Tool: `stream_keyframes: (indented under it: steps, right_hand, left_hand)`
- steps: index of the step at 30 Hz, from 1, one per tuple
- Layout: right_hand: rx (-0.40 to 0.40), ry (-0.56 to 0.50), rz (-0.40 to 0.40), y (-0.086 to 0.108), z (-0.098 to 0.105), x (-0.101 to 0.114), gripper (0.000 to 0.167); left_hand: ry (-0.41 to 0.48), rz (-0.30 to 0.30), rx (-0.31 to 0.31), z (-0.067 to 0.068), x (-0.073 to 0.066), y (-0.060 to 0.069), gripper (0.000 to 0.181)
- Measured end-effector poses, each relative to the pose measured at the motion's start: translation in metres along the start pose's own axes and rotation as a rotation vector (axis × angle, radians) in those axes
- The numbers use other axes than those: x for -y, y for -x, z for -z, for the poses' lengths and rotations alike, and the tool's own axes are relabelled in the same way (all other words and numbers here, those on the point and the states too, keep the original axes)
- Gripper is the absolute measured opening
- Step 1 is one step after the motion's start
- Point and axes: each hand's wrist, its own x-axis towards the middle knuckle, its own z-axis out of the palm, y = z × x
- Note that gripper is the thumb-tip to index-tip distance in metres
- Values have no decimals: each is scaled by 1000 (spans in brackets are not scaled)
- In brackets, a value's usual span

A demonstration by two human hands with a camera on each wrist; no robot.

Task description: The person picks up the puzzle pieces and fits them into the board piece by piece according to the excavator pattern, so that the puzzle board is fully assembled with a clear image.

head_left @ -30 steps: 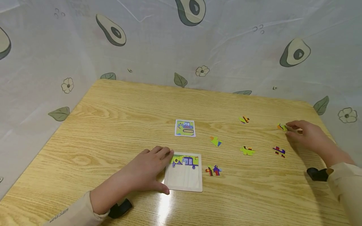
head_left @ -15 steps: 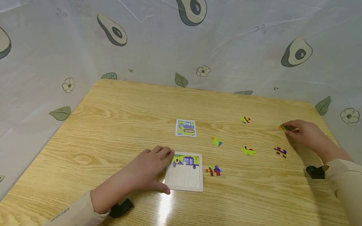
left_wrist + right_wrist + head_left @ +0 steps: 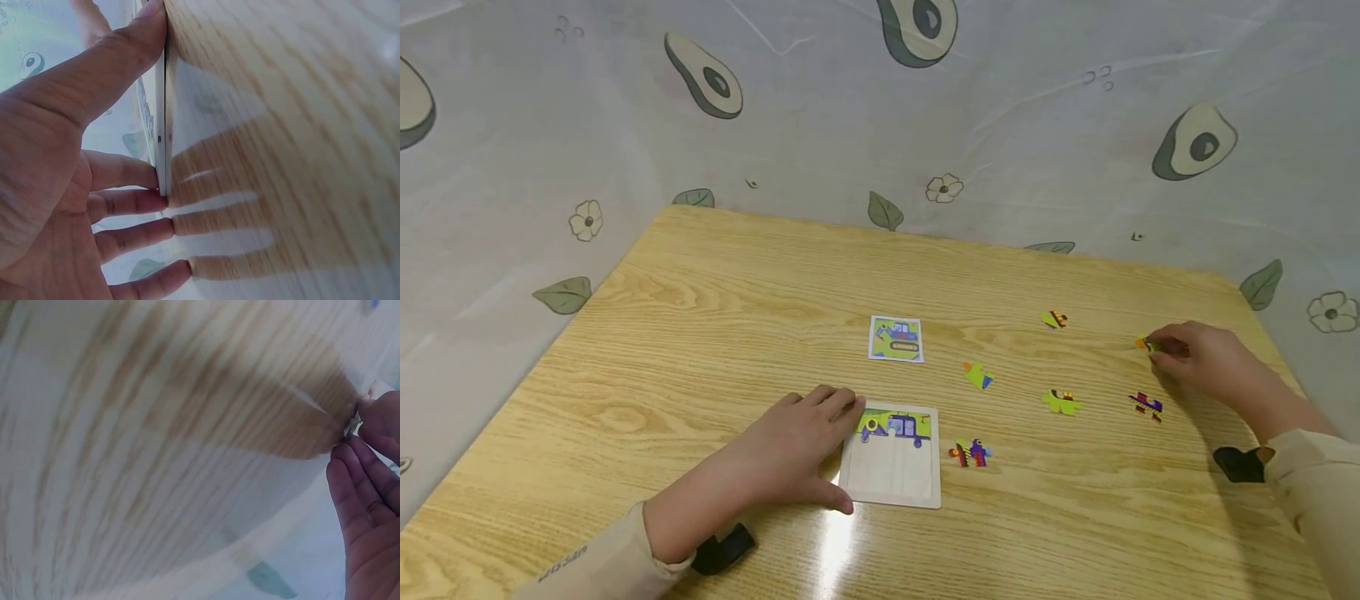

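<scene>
My left hand [image 3: 801, 450] rests at the left side of a pale puzzle tray [image 3: 891, 477]. Its thumb is at the tray's near corner, and its extended fingers touch the far one. The tray's top row holds fitted pieces showing part of a purple vehicle. Over at the right, my right hand [image 3: 1210, 358] pinches a green-and-orange puzzle piece [image 3: 1142, 342] between thumb and fingertips, low at the tabletop. That piece is mostly hidden by the fingers; in the right wrist view only a sliver of the puzzle piece [image 3: 352, 425] shows.
Loose puzzle pieces lie between the hands: a red-and-purple piece [image 3: 970, 452] beside the tray, a green one [image 3: 1062, 402], a green-and-blue one [image 3: 979, 375], a striped one [image 3: 1055, 319] and a purple-and-red one [image 3: 1147, 406]. A picture card [image 3: 896, 339] lies beyond the tray.
My right thumb and fingers have closed on the green-and-orange piece, which has shifted slightly and is now more covered. My left hand and the tray stay put; the head view shifts slightly.
</scene>
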Motion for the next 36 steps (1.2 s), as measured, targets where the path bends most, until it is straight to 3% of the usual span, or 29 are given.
stream_keyframes:
  steps: [7,18,26,31,36]
  right_hand:
    - [-29,-41,55,-4,5,40,33]
    - [-195,-51,326,-8,5,131,33]
    - [-219,-80,445,-1,-3,187,32]
    - [-272,-103,566,-1,-11,211,33]
    - [-201,-91,600,3,-18,235,31]
  left_hand:
    - [3,9,11,1,0,0,116]
    - [-16,1,4,0,0,0,117]
    - [-11,-2,6,0,0,-1,116]
    - [-11,3,8,0,0,-1,117]
    - [-7,5,11,0,-1,-1,116]
